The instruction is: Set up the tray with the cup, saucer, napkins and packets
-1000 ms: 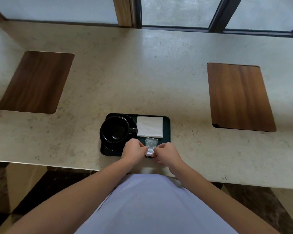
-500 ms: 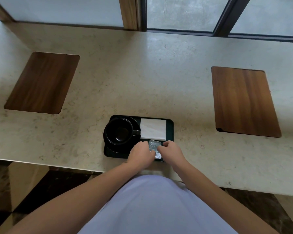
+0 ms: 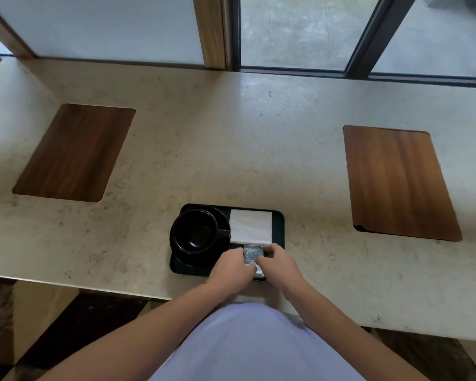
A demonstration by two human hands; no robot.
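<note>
Dark tray (image 3: 278, 218) near the counter's (image 3: 231, 133) near edge, centre; black cup (image 3: 195, 232) on its saucer (image 3: 223, 215) in the tray's left half, handle pointing right; white napkins (image 3: 250, 226) at the far right of the tray; packets (image 3: 252, 254) just near of the napkins, long axis running near to far.

Left hand (image 3: 231, 266) and right hand (image 3: 278, 264) flank the packets, one on each side, fingers curled in against the edges; both grips look closed on the packets, pinching them between the two hands; neither hand is plainly nearer.

Judgement: squaring the packets in the tray's near-right corner; the last of the setting-up.

Counter is pale speckled stone with two wooden insets (image 3: 74, 152), left and right; windows (image 3: 294, 31) with dark frames beyond the far edge.
</note>
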